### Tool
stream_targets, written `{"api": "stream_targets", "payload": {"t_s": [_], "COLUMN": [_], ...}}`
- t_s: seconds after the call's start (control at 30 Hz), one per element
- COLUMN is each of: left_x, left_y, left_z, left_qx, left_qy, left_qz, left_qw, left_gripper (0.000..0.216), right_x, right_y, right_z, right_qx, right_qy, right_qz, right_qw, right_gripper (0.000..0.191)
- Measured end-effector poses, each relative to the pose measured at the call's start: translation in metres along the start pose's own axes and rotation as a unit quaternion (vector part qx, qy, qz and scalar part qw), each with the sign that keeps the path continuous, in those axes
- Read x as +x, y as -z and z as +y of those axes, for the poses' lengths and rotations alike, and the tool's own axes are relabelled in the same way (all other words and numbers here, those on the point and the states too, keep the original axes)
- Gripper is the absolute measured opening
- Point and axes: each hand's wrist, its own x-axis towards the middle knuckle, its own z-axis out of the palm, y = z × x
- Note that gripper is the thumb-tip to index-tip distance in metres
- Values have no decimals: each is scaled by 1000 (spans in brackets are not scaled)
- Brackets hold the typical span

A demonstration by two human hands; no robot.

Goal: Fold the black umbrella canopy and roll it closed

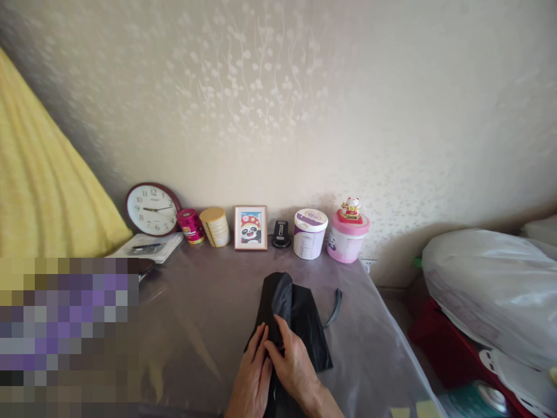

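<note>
A black, folded piece of thin cloth (pixel 307 322) with a slight sheen lies on the table in front of me. Its kind is not clear from this view. A raised fold stands up along its middle, and a narrow dark strap (pixel 335 307) sticks out to the right. My left hand (pixel 255 363) is closed along the cloth's near left side, fingers straight and pressed together. My right hand (pixel 293 357) pinches the raised fold between thumb and fingers, close beside the left fingertips. The cloth beneath both palms is hidden.
Along the wall stand a round clock (pixel 153 209), a magenta can (pixel 190 226), a yellow canister (pixel 214 226), a framed panda picture (pixel 250 228), a small black device (pixel 281 234), a white-purple tub (pixel 310 238) and a pink tub (pixel 347 241). The table's right edge borders a bulky plastic-wrapped bundle (pixel 491 278).
</note>
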Motion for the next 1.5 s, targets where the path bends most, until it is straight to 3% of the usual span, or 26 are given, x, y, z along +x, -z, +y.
{"api": "stream_targets", "payload": {"t_s": [0.27,0.5,0.67,0.87,1.0,1.13,1.27,1.37,1.5], "left_x": [-5,0,8,19,20,19,20,19,14], "left_y": [5,27,39,39,33,26,24,25,20], "left_z": [-17,9,24,31,25,14,4,8,22], "left_qx": [-70,-172,-252,-193,-111,-25,66,157,239], "left_qy": [48,169,212,217,172,107,46,-29,-153], "left_qz": [4,11,50,108,119,103,160,209,166], "left_qw": [996,970,943,951,972,989,984,965,944], "left_gripper": [45,53,38,41,39,32,27,42,42], "right_x": [-1,-3,-4,-8,-2,9,13,13,17], "right_y": [-3,2,1,3,13,17,13,12,17], "right_z": [-6,-18,-16,-16,-8,5,13,15,13], "right_qx": [-119,-130,-127,-110,-23,-67,-148,-170,-173], "right_qy": [56,73,94,126,134,165,204,206,211], "right_qz": [-39,-64,-63,-68,-22,43,17,-9,-60], "right_qw": [991,987,986,984,990,983,967,964,960], "right_gripper": [44,35,34,22,22,28,35,37,35]}}
